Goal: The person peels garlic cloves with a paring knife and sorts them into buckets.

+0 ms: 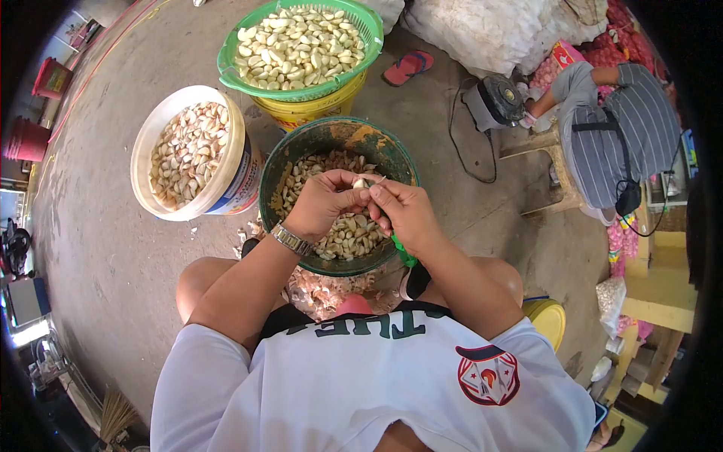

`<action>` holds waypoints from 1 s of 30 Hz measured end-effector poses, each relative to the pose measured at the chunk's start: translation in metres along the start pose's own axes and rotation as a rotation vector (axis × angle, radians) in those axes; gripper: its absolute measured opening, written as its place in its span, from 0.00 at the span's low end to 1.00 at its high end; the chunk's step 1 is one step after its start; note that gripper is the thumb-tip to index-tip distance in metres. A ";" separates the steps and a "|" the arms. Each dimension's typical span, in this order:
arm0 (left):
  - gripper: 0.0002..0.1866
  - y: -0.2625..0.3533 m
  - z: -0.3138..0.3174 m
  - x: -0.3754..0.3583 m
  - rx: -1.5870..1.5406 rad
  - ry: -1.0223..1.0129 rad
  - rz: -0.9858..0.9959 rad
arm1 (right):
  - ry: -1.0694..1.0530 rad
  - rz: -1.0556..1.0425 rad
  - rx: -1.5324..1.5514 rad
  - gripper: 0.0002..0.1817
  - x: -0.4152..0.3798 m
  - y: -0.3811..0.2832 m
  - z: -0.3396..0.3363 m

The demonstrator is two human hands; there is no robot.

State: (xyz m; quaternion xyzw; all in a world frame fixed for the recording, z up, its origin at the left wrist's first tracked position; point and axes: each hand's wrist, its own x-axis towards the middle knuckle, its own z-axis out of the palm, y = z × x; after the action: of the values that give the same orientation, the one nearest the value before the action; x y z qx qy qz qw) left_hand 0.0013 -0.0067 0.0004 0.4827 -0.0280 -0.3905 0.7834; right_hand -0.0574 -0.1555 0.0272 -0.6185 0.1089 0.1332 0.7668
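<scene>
Over a dark green tub (407,154), my two hands meet at the fingertips. My left hand (325,205) pinches a pale garlic clove (360,183) between thumb and fingers. Closed beside it, my right hand (407,213) grips what appears to be a small knife with a green handle (404,252); the blade is mostly hidden by the fingers. Unpeeled garlic cloves (350,237) lie in the tub below both hands.
Left of the tub stands a white bucket (141,162) of unpeeled cloves. Beyond it, a green basket (226,64) of peeled cloves rests on a yellow bucket (301,113). Garlic skins (324,290) litter the floor. Another person (617,135) sits at right, near a black appliance (493,102).
</scene>
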 end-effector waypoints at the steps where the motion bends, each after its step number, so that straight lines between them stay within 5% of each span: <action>1: 0.08 0.001 0.000 -0.001 -0.008 -0.022 -0.012 | 0.009 0.034 0.076 0.18 -0.001 -0.005 0.002; 8: 0.10 -0.001 -0.007 0.002 -0.185 -0.035 -0.035 | 0.040 0.155 0.298 0.18 -0.002 -0.010 0.000; 14: 0.11 0.002 -0.001 -0.002 0.107 0.050 0.060 | 0.069 -0.127 -0.242 0.16 -0.001 -0.005 0.004; 23: 0.09 0.002 -0.012 0.001 -0.195 -0.064 -0.063 | -0.076 0.168 0.350 0.19 0.001 -0.008 -0.006; 30: 0.06 0.001 -0.001 0.000 -0.151 0.092 0.057 | -0.012 0.000 0.010 0.20 -0.003 -0.004 0.004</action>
State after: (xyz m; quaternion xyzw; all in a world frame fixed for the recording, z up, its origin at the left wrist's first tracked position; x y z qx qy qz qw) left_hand 0.0022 -0.0055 0.0008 0.4388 0.0239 -0.3464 0.8288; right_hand -0.0588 -0.1522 0.0325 -0.6137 0.1049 0.1365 0.7706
